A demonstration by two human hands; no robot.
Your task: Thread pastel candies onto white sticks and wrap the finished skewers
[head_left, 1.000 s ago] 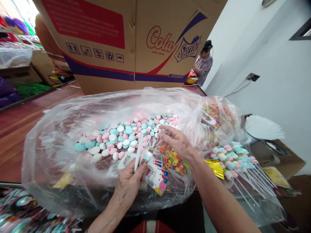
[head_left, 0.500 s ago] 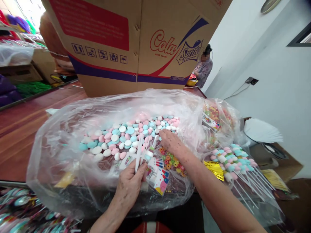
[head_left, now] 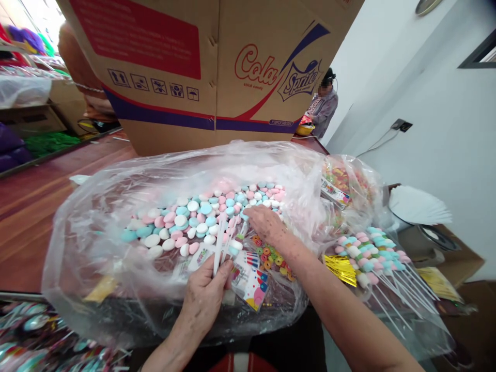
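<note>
My left hand (head_left: 205, 297) is closed around several white sticks (head_left: 219, 243), which point up and away from me. Pink, blue and white marshmallows (head_left: 201, 227) lie in a heap on a large clear plastic bag (head_left: 93, 206). At the right side of this heap, my right hand (head_left: 267, 225) has its fingers bent together among the marshmallows; whatever they pinch is hidden. Under my right wrist are colourful ring-shaped gummies (head_left: 269, 256). Printed cards (head_left: 251, 284) in clear plastic lie just right of my left hand.
A big cardboard carton (head_left: 166, 108) stands behind the bag. To the right lie finished marshmallow skewers (head_left: 372, 253), gold twist ties (head_left: 341, 269) and a second bag of gummies (head_left: 349, 178). Wrapped sweets (head_left: 34, 341) fill the lower left. A person (head_left: 324, 106) is at the back.
My right hand has shifted slightly left over the marshmallows. My left hand still grips the sticks in almost the same place.
</note>
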